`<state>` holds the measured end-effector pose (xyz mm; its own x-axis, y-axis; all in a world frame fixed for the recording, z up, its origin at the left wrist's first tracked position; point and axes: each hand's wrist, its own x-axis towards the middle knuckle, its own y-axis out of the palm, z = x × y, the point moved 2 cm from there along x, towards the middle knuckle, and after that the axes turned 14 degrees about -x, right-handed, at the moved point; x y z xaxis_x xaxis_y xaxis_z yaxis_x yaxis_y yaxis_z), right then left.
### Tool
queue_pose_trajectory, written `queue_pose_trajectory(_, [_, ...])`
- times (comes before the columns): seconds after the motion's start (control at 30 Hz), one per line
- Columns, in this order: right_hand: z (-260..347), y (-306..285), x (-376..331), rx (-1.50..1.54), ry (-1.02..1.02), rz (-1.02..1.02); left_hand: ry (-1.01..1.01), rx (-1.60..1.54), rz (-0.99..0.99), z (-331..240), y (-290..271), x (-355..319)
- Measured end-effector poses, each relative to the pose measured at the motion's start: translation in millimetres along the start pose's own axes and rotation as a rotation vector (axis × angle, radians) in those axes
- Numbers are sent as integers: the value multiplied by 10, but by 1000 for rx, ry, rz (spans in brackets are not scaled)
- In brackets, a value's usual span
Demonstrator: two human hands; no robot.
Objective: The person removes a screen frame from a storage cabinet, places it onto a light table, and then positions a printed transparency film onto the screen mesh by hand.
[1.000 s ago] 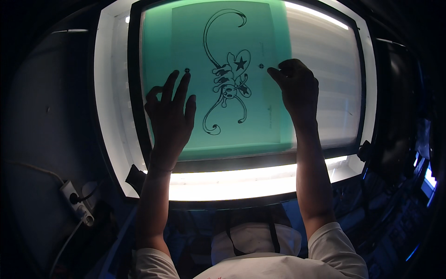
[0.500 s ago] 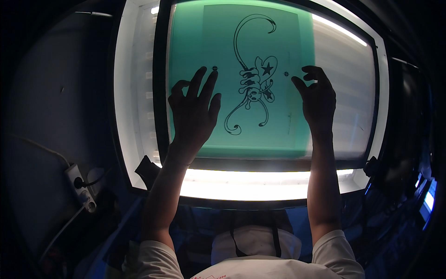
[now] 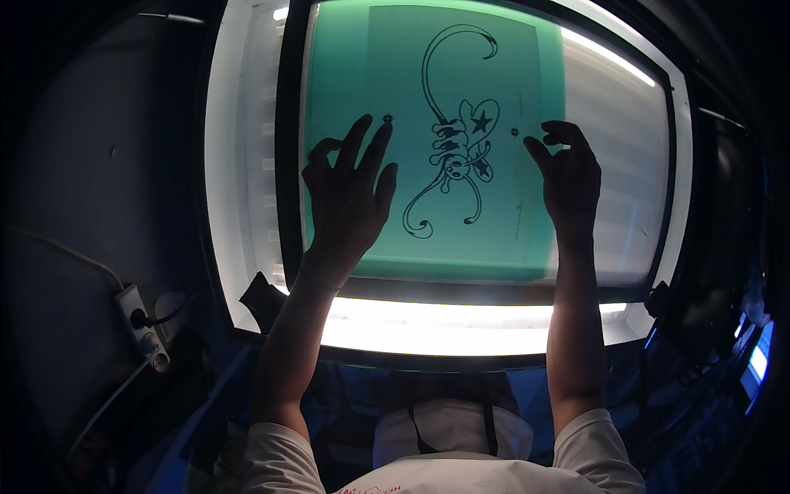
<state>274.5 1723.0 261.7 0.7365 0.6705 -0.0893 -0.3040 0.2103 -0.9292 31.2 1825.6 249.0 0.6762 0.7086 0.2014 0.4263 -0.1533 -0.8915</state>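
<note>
- Where the green panel [image 3: 346, 251] glows from beneath, a printed sheet [image 3: 411, 140] lies flat against it, its black creature drawing [image 3: 453, 156] about midway between two small cross marks.
- Being see-through and thin, the sheet is probably light, bendy and apt to slide or crease; its plain side margins look the best hold, clear of the ink.
- Left hand [image 3: 346, 198]: open, fingers spread, forefinger tip at the left cross mark; how firmly it presses, I cannot tell.
- Right hand [image 3: 572, 173]: half curled, a gap between thumb and forefinger, nothing seen in it, thumb tip just beside the right cross mark; contact is unclear.
- Rightward, the pale strip [image 3: 617, 181] gives sideways room; leftward, the green margin is narrower before the dark frame [image 3: 444, 291].
- Nearer the body, the frame's bar is an edge for the wrists to clear, then the lit box [image 3: 436, 329], with a dark corner piece [image 3: 262, 301] beside the left forearm.
</note>
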Motion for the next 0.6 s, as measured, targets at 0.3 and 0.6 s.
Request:
queue_pose_trajectory(0.3, [13, -17, 1, 25, 12, 28, -86, -8, 65, 3, 10, -16])
queue_pose_trajectory(0.6, [6, -38, -9, 37, -1, 31, -49, -6, 34, 1, 20, -17])
